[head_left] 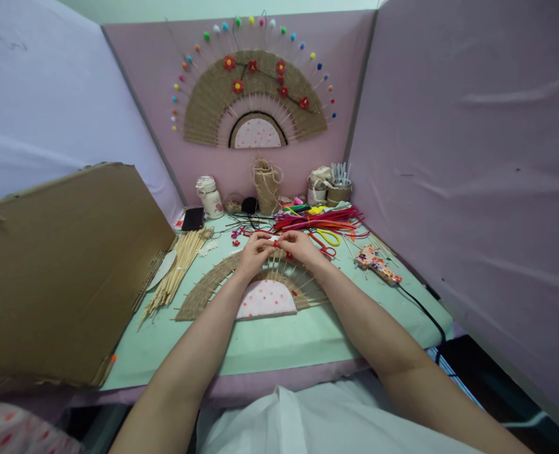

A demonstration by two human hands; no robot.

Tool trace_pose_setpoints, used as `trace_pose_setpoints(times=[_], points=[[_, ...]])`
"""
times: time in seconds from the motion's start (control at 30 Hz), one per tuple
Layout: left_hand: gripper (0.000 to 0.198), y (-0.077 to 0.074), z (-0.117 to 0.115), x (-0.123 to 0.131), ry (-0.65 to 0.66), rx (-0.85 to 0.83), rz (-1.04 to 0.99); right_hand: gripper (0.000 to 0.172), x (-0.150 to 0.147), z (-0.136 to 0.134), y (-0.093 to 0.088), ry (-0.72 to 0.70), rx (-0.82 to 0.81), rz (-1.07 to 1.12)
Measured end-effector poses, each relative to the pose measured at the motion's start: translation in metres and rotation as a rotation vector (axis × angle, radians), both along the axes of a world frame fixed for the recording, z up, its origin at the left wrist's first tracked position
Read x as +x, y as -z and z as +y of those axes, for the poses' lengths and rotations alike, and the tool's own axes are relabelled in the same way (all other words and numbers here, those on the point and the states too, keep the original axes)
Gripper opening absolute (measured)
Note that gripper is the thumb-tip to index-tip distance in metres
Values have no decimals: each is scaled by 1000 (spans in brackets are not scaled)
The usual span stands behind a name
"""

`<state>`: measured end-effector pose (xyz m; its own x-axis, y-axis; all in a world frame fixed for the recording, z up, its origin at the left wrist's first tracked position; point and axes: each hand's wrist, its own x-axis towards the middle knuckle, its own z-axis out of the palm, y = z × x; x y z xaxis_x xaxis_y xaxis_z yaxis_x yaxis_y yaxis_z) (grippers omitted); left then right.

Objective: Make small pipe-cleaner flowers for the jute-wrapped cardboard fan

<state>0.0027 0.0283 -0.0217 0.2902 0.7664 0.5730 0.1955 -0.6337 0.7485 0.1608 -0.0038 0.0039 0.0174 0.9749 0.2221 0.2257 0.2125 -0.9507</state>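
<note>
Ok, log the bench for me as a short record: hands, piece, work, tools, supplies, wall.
left hand: pinching a small red piece with the fingertips; left hand
right hand: on the same piece, from the other side; right hand
work: woven fan lying on the table, below the hands
tool: patterned corded tool, apparently a glue gun, right of the fan
supplies: red strips behind the hands; pale sticks at left
wall: finished-looking fan with red flowers

A whitish wall, pink back panel and mauve wall border the mint-green table
</note>
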Motion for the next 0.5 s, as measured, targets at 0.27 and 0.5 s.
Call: trace_pose_setpoints(times=[0.27,0.5], points=[[9,2,0,1,-1,41,12,12,-1,0,0,14,-8,6],[13,0,-1,1,-16,-20,-57,21,-1,6,5,35,35,81]])
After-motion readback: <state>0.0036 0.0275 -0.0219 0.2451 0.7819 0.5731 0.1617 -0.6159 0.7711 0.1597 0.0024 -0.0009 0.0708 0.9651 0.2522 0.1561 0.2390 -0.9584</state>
